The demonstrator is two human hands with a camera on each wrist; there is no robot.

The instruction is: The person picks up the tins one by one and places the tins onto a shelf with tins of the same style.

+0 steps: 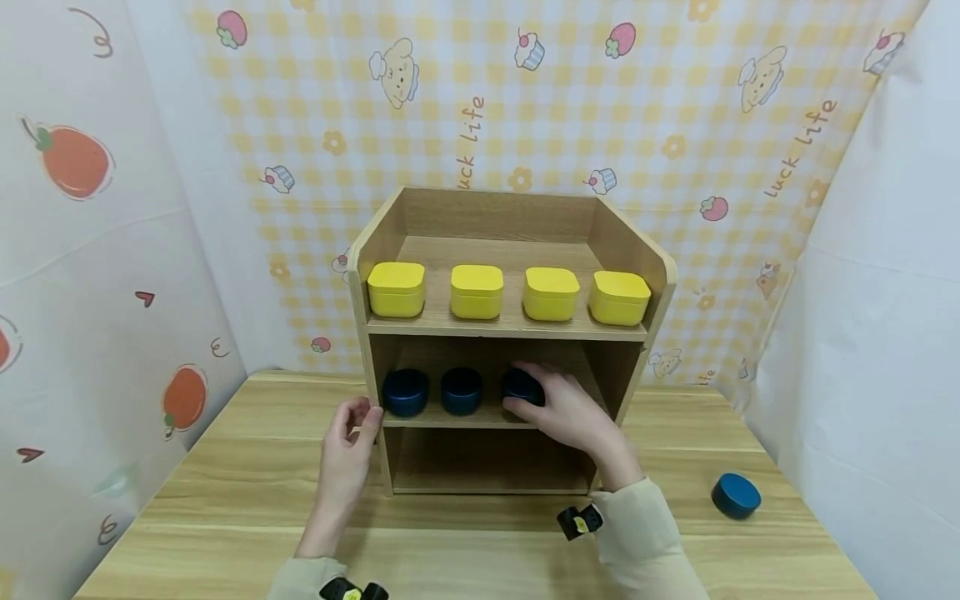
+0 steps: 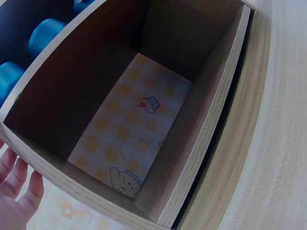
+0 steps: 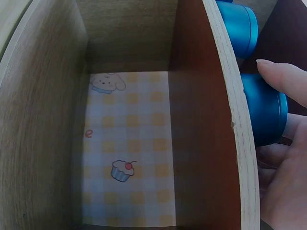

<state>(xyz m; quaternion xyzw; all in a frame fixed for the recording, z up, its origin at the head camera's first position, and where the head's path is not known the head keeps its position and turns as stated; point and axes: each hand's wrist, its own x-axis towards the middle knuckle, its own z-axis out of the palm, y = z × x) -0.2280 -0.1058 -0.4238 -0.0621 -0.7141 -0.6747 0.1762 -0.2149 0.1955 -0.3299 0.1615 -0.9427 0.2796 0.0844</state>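
Note:
A small wooden shelf (image 1: pixel 480 332) stands on the table. On its middle board my right hand (image 1: pixel 572 410) grips a round dark-blue tin (image 1: pixel 522 387), thumb at the front and fingers over the far side. In the right wrist view, that blue tin (image 3: pixel 265 111) sits beside the board's edge, with the thumb against it. Left of it are two more blue tins (image 1: pixel 461 391) in a row. My left hand (image 1: pixel 351 446) is at the shelf's left side, its fingers loosely bent. In the left wrist view, the left hand's fingertips (image 2: pixel 34 184) are by the side panel's outer face.
Several yellow lidded boxes (image 1: pixel 476 292) line the top board's front. Another blue tin (image 1: pixel 736 496) lies on the table (image 1: pixel 225 508) at the right. Patterned cloth (image 1: pixel 480 100) hangs behind the shelf, and white cloth closes off both sides.

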